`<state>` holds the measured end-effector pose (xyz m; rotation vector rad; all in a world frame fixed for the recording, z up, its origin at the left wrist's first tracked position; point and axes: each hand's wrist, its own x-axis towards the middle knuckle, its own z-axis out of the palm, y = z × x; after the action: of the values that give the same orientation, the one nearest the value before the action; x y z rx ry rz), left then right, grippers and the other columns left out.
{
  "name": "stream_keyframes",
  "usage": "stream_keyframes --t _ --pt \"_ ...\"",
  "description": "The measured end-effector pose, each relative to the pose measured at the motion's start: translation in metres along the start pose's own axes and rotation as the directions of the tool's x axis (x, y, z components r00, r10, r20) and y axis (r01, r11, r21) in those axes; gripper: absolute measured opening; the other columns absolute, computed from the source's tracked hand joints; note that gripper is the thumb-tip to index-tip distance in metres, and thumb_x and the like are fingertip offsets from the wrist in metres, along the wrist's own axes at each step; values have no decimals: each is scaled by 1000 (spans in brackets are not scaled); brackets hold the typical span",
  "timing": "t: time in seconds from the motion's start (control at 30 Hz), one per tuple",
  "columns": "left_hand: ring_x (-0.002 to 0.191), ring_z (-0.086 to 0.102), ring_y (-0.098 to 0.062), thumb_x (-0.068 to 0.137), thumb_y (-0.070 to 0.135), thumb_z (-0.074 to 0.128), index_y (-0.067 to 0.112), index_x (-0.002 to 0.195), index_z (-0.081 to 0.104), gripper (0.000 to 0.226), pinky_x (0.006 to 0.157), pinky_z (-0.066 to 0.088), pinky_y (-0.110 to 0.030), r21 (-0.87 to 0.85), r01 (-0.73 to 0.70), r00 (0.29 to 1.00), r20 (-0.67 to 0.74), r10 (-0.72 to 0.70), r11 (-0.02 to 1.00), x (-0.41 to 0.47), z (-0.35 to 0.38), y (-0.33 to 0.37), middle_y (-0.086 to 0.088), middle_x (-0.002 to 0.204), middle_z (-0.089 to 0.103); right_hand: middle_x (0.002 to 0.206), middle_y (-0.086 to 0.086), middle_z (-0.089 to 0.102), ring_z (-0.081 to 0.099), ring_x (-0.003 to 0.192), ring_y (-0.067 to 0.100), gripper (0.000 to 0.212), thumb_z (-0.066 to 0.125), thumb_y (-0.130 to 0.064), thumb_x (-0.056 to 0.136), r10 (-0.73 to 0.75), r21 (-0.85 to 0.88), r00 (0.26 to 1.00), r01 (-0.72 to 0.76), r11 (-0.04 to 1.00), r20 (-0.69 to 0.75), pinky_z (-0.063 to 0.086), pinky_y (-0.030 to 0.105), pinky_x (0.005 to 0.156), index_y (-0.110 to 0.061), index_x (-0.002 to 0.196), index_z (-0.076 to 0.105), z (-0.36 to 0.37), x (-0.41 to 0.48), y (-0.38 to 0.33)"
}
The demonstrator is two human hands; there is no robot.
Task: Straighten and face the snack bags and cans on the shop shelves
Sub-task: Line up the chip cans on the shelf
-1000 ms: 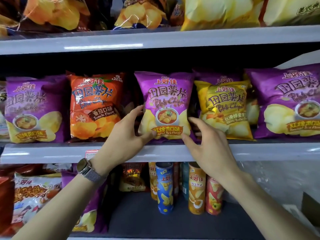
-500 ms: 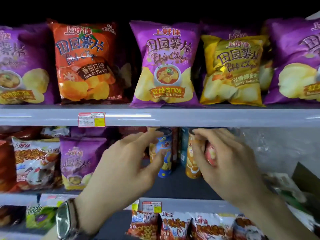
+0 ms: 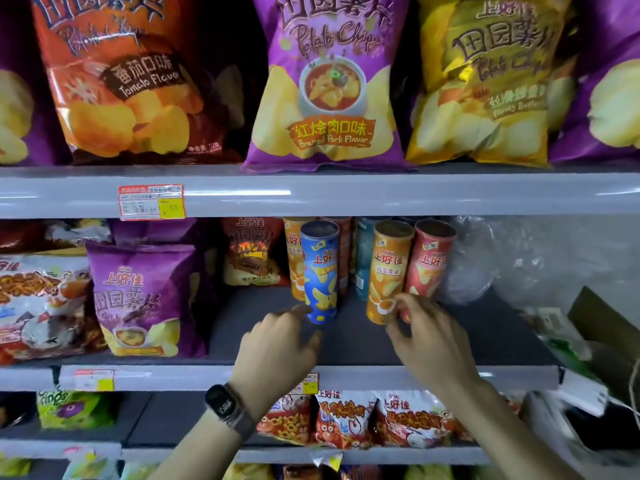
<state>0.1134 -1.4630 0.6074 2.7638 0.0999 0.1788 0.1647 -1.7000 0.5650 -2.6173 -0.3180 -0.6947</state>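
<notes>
Purple foil catches the eye first: a purple chip bag [image 3: 145, 299] stands upright and face-out at the left of the middle shelf [image 3: 242, 377], under a red and yellow price tag [image 3: 151, 201] on the shelf edge above. Beside it comes a bare stretch of dark board, and over that reaches the left hand [image 3: 280, 344], a watch [image 3: 225, 407] on its wrist, fingers loose and a little spread, the forefinger tip right at the foot of the blue can [image 3: 320, 271] and the thumb just beneath it, nothing pinched. That can stands upright, forward of the cans behind it. Well apart from it to the right stand the orange can [image 3: 386, 271] and the red can [image 3: 429, 261], close together and leaning slightly. The right hand [image 3: 429, 337] covers their lower ends with bent fingers; from where I stand I cannot tell whether it grips either one or only touches them. Crumpled clear plastic [image 3: 474, 261] lies just past the red can.
</notes>
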Motion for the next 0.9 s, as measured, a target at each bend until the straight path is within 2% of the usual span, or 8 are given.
stream_keyframes --t 0.07,0.2,0.27,0.43,0.6,0.73,0.8,0.9 --pt "118 63 -35 96 47 59 36 140 54 46 89 51 -40 -53 37 999 -6 -37 998 17 7 -5 1 131 68 104 1 74 70 88 29 21 71 -33 94 80 51 995 -78 996 -51 54 36 66 -24 112 64 5 4 7" --pt "120 60 -42 93 42 66 28 145 46 58 90 52 -45 -175 77 996 -20 -82 982 52 21 -11 -5 134 64 110 3 65 66 95 27 38 76 -26 90 273 260 946 -223 940 -175 53 37 76 -19 120 54 15 12 26" --pt "118 61 -42 90 45 71 27 143 44 63 91 53 -47 -255 80 995 -39 -92 964 67 29 -12 -7 131 65 115 3 59 65 102 26 48 80 -28 87 356 359 912 -269 894 -203 56 43 83 -19 124 50 24 19 39" --pt "116 62 -41 85 47 82 15 134 45 70 87 53 -46 -429 57 991 -86 -103 902 92 48 -1 -12 132 60 126 5 59 65 113 24 73 79 -49 73 494 481 868 -414 773 -46 57 51 95 -25 135 47 44 39 65" --pt "112 61 -43 84 44 84 8 123 44 66 85 54 -50 -498 60 976 -152 -155 865 105 64 8 -15 126 54 124 4 60 66 112 28 76 79 -47 67 543 529 839 -469 707 18 56 53 97 -26 133 48 53 50 67" --pt "110 63 -40 90 42 79 9 120 46 56 80 49 -41 -506 45 977 -158 -143 862 108 69 7 -14 125 59 109 2 67 68 98 25 55 87 -30 77 555 545 830 -490 681 52 55 38 81 -19 119 53 50 54 64" --pt "108 64 -38 89 43 80 10 119 48 55 83 52 -42 -512 32 976 -168 -137 858 106 68 3 -12 123 62 109 -1 69 67 94 21 53 87 -24 80 548 563 835 -475 676 47 48 28 75 -18 121 54 44 50 62" --pt "103 66 -34 85 47 82 15 116 50 54 87 56 -49 -509 16 971 -199 -136 861 99 63 -11 -8 117 66 111 -4 69 66 96 18 56 86 -26 83 543 592 840 -442 673 10 46 23 72 -19 129 55 30 33 58"
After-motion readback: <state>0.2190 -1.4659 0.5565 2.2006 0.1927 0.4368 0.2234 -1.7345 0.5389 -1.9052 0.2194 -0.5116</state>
